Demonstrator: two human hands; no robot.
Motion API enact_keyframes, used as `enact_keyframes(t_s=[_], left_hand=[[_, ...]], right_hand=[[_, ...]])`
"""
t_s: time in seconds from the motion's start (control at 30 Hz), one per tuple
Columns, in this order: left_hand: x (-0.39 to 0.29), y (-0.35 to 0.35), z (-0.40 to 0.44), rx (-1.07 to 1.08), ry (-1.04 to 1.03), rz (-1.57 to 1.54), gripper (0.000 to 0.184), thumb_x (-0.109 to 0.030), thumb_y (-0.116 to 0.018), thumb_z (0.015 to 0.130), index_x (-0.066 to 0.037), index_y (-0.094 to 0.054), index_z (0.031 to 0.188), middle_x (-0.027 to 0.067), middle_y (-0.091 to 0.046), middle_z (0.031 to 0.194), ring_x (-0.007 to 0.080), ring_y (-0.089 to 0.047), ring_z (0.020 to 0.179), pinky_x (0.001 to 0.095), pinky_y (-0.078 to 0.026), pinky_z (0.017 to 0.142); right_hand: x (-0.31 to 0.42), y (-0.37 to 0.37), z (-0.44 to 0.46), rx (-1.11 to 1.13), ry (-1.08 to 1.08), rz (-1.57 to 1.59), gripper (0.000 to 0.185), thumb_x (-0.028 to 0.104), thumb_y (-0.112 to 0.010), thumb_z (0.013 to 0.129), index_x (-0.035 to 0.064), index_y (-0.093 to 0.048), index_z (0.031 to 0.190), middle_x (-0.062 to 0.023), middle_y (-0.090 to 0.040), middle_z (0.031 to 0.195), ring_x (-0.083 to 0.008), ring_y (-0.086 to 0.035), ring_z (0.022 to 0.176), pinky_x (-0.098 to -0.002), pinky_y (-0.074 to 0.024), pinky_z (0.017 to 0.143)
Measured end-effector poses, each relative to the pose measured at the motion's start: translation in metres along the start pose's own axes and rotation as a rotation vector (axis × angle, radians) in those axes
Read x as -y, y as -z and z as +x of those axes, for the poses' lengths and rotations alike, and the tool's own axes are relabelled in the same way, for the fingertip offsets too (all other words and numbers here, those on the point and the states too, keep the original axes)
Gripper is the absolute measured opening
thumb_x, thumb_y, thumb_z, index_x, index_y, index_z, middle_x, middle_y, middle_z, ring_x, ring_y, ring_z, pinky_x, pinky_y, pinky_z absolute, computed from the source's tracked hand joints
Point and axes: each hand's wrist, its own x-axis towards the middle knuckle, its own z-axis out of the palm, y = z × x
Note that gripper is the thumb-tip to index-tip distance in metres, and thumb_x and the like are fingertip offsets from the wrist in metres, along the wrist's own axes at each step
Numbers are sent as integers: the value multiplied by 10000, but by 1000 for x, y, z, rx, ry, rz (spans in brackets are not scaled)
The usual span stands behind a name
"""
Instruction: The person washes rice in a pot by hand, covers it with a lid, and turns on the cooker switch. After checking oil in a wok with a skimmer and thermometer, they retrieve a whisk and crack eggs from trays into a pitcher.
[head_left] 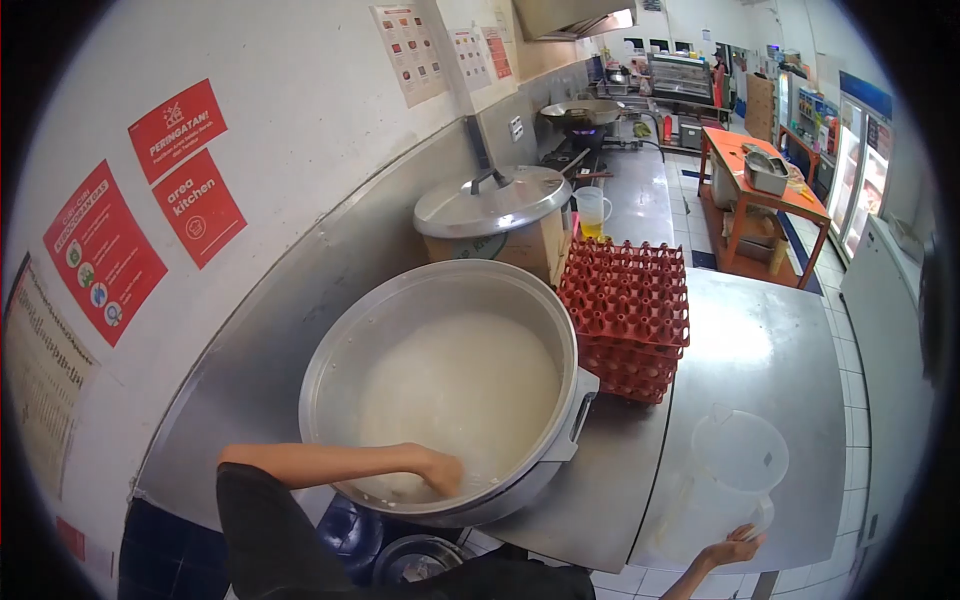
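Note:
A large metal pot (pixel 335 350) stands on the steel counter, with cloudy whitish liquid (pixel 470 390) inside. My left hand (pixel 440 473) reaches over the near rim and is partly under the liquid; its fingers are hidden. At the lower right, my right hand (pixel 737 546) has its fingers closed around the handle of a clear plastic jug (pixel 740 455). The jug is on or just above the steel table, its wide opening facing up and away from me.
Red egg trays (pixel 625 310) are stacked right of the pot. Behind it, a big lid (pixel 495 200) lies on a cardboard box (pixel 535 245), near a measuring jug (pixel 592 212) with yellow liquid. An orange table (pixel 740 175) and a wok (pixel 580 112) stand farther back.

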Motion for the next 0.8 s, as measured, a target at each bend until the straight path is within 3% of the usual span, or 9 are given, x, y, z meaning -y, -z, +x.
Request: enact_keyframes(t_s=[0.07, 0.17, 0.3, 0.43, 0.5, 0.57, 0.8], left_hand=[[-17, 17, 26, -215, -179, 173, 433, -379, -622, 785, 45, -707, 757, 250, -681, 747, 402, -660, 710, 490, -517, 673], [-27, 59, 61, -288, -179, 299, 409, -374, -668, 771, 25, -721, 841, 243, -703, 844, 433, -675, 822, 493, -535, 745], [-22, 128, 84, -519, -201, 397, 455, -382, -727, 759, -36, -713, 1052, 220, -703, 1005, 394, -673, 960, 487, -533, 839], [22, 190, 94, -537, -133, 479, 592, -474, -744, 754, -121, -683, 1225, 168, -676, 1187, 359, -628, 1124, 487, -486, 974], [67, 196, 100, -592, -110, 477, 655, -504, -745, 753, -163, -641, 1303, 142, -607, 1335, 332, -548, 1263, 476, -428, 1061], [112, 192, 90, -732, -149, 487, 669, -467, -746, 762, -143, -608, 1331, 173, -579, 1355, 351, -543, 1254, 457, -433, 1060], [202, 130, 22, -775, 132, 380, 774, -385, -745, 745, -135, -496, 1434, 147, -452, 1498, 348, -434, 1366, 471, -362, 1127]], right_hand=[[-14, 29, 8, 214, 18, -78, 417, 400, -385, 1045, 149, -343, 714, 45, -327, 643, -83, -321, 580, -245, -235, 536], [-9, 46, 6, 307, 47, -65, 443, 403, -339, 1060, 140, -317, 704, 36, -297, 637, -95, -295, 581, -243, -246, 559], [-7, 60, 1, 273, 72, -121, 456, 402, -304, 1069, 138, -289, 698, 24, -279, 655, -109, -281, 609, -251, -270, 602], [-23, 78, -1, 229, 35, -72, 443, 391, -297, 1068, 120, -337, 721, -3, -325, 685, -149, -374, 689, -279, -348, 718], [-21, 75, -6, 224, 4, -30, 442, 391, -304, 1066, 110, -369, 730, -15, -364, 700, -163, -427, 737, -293, -383, 773], [-8, 62, -24, -41, -128, 93, 378, 304, -375, 1055, 87, -453, 755, -59, -489, 661, -208, -571, 736, -333, -479, 775], [-24, 91, -18, -69, -129, -54, 356, 296, -399, 1033, 88, -476, 754, -65, -507, 666, -216, -576, 724, -345, -482, 753]])
